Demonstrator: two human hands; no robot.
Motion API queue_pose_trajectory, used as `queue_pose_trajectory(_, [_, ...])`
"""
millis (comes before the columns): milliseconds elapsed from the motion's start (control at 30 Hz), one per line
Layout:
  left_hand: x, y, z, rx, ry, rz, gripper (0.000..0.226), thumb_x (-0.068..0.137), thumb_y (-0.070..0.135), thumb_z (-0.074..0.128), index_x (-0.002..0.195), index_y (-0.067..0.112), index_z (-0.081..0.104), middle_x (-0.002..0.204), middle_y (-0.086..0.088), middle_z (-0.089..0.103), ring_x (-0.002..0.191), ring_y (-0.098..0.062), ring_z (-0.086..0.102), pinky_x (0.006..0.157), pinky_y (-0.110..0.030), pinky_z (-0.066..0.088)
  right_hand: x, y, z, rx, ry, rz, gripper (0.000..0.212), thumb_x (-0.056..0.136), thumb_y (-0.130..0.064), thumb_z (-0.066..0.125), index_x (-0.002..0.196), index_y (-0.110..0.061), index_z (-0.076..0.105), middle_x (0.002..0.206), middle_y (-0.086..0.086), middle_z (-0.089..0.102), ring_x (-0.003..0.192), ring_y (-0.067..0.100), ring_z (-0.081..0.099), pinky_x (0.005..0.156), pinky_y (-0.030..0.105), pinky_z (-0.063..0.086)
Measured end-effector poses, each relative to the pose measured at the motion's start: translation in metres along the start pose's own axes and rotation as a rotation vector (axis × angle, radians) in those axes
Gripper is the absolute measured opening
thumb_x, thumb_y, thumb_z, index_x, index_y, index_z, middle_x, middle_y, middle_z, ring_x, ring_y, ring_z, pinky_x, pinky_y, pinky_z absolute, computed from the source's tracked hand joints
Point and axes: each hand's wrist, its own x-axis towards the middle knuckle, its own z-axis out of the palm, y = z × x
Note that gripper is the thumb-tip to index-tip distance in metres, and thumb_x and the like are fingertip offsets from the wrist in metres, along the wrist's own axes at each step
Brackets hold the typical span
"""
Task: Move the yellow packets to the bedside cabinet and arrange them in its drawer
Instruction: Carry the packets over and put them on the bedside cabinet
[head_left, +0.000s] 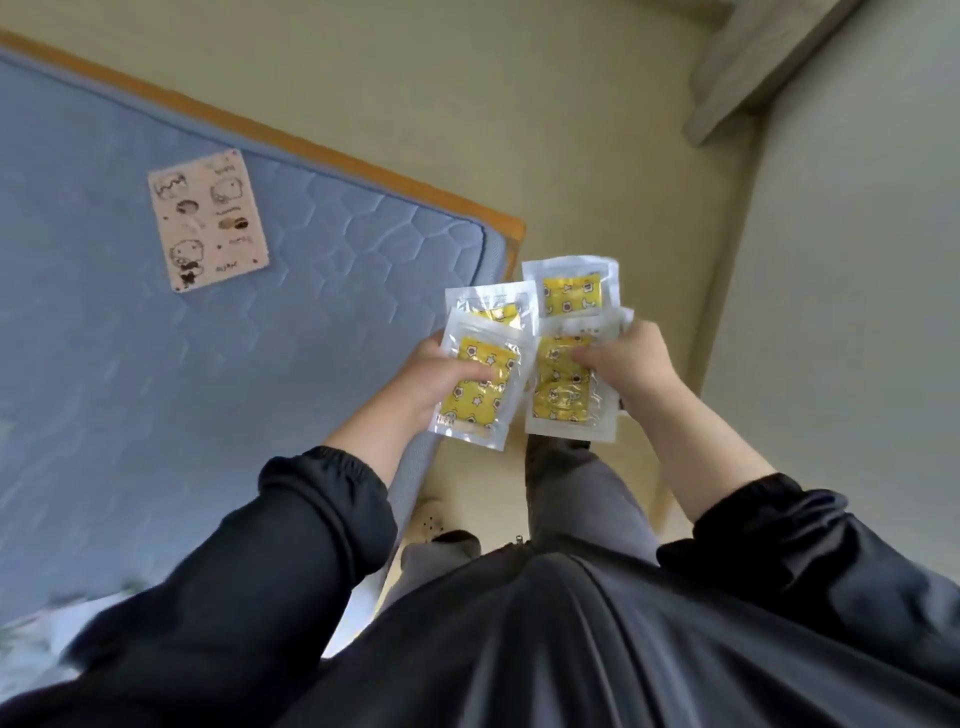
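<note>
The person stands at the corner of a bed and holds four yellow packets (475, 389), each a flat clear plastic pouch with white edges around a yellow insert printed with small cartoon figures and stars, in front of the body above the pale beige floor (571, 130). The left hand (441, 379) grips two of them, its thumb curled across the front of the lower left packet (467, 410), while the upper left packet (493, 312) fans out behind it. The right hand (628, 364) pinches the other two, fingers curled onto the lower right packet (561, 400), with the upper right packet (571, 291) sticking up beyond it. The two pairs sit just beside each other, their edges touching or overlapping near the middle. To the left lies a blue quilted mattress (208, 338) on a light wooden bed frame (363, 166), and a pink rectangular sheet with cartoon drawings (208, 218) rests flat on the mattress, well apart from the packets. Black gathered sleeves (322, 499) cover both forearms, and grey trousers (582, 493) and a pale shoe (428, 519) show below the hands.
</note>
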Motion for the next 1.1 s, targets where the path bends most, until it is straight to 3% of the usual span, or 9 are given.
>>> queue_pose_trajectory(167, [0.09, 0.079, 0.074, 0.079, -0.078, -0.003, 0.045, 0.074, 0.006, 0.078, 0.112, 0.014, 0.055, 0.108, 0.003, 0.061, 0.114, -0.022, 0.056, 0.096, -0.038, 0.046, 0.088, -0.037, -0.081, 0.106, 0.026, 0.021, 0.019, 0.08, -0.004, 0.071, 0.081, -0.016, 0.057, 0.091, 0.006, 0.068, 0.08, 0.021, 0.067, 0.072, 0.038, 0.056])
queue_pose_trajectory(300, [0.173, 0.135, 0.123, 0.05, -0.093, -0.052, 0.119, 0.029, 0.045, 0.094, 0.132, 0.009, 0.048, 0.133, -0.009, 0.056, 0.123, -0.029, 0.053, 0.103, -0.051, 0.042, 0.164, -0.089, -0.147, 0.105, 0.013, 0.034, 0.018, 0.081, -0.003, 0.07, 0.08, -0.016, 0.058, 0.084, 0.003, 0.066, 0.073, 0.016, 0.066, 0.058, 0.03, 0.052])
queue_pose_trajectory(333, [0.19, 0.148, 0.134, 0.014, -0.102, -0.063, 0.115, 0.029, 0.043, 0.095, 0.129, 0.008, 0.052, 0.13, -0.012, 0.059, 0.12, -0.031, 0.055, 0.102, -0.054, 0.042, 0.18, -0.103, -0.161, 0.088, 0.012, 0.029, 0.017, 0.081, -0.003, 0.07, 0.079, -0.014, 0.057, 0.081, 0.003, 0.065, 0.07, 0.016, 0.065, 0.056, 0.028, 0.051])
queue_pose_trajectory(467, [0.224, 0.21, 0.166, -0.038, -0.057, -0.094, 0.037, 0.074, 0.01, 0.079, 0.107, 0.007, 0.061, 0.12, -0.003, 0.059, 0.117, -0.021, 0.049, 0.109, -0.037, 0.03, 0.238, -0.166, -0.199, 0.004, 0.008, -0.018, 0.011, 0.078, -0.001, 0.071, 0.083, 0.0, 0.061, 0.074, 0.007, 0.06, 0.067, 0.02, 0.062, 0.06, 0.032, 0.054])
queue_pose_trajectory(567, [0.256, 0.244, 0.162, -0.119, -0.048, -0.105, 0.045, 0.068, 0.013, 0.081, 0.109, 0.011, 0.065, 0.119, -0.008, 0.064, 0.118, -0.027, 0.054, 0.107, -0.047, 0.036, 0.276, -0.211, -0.204, -0.008, -0.021, -0.041, 0.032, 0.078, -0.001, 0.071, 0.105, 0.012, 0.06, 0.083, 0.016, 0.066, 0.071, 0.023, 0.067, 0.066, 0.035, 0.057])
queue_pose_trajectory(633, [0.276, 0.267, 0.152, -0.191, -0.067, -0.129, 0.03, 0.076, 0.005, 0.074, 0.104, 0.013, 0.067, 0.104, -0.012, 0.07, 0.095, -0.028, 0.068, 0.087, -0.048, 0.053, 0.301, -0.242, -0.201, -0.026, -0.069, -0.056, 0.02, 0.079, -0.002, 0.071, 0.097, 0.003, 0.064, 0.076, 0.006, 0.064, 0.062, 0.013, 0.063, 0.049, 0.024, 0.052])
queue_pose_trajectory(733, [0.315, 0.301, 0.132, -0.341, -0.127, -0.137, 0.021, 0.087, -0.005, 0.057, 0.098, 0.011, 0.066, 0.083, -0.008, 0.074, 0.071, -0.024, 0.072, 0.059, -0.04, 0.059, 0.339, -0.295, -0.189, -0.054, -0.113, -0.08, 0.013, 0.079, -0.002, 0.071, 0.091, -0.003, 0.064, 0.078, 0.004, 0.064, 0.065, 0.012, 0.063, 0.05, 0.021, 0.049])
queue_pose_trajectory(900, [0.391, 0.373, 0.08, -0.484, -0.219, -0.067, 0.035, 0.069, -0.003, 0.065, 0.102, 0.008, 0.064, 0.089, -0.013, 0.073, 0.078, -0.028, 0.072, 0.066, -0.041, 0.059, 0.41, -0.397, -0.157, -0.138, -0.124, -0.116, 0.019, 0.078, -0.001, 0.071, 0.096, 0.002, 0.065, 0.096, 0.017, 0.069, 0.087, 0.025, 0.069, 0.072, 0.038, 0.058])
queue_pose_trajectory(1100, [0.444, 0.458, -0.004, -0.596, -0.132, -0.04, 0.027, 0.076, -0.009, 0.059, 0.099, 0.006, 0.063, 0.08, -0.011, 0.074, 0.072, -0.027, 0.072, 0.06, -0.039, 0.059, 0.464, -0.529, -0.109, -0.239, -0.236, -0.207, 0.023, 0.077, -0.001, 0.071, 0.075, -0.02, 0.059, 0.076, 0.0, 0.063, 0.065, 0.011, 0.061, 0.054, 0.023, 0.051])
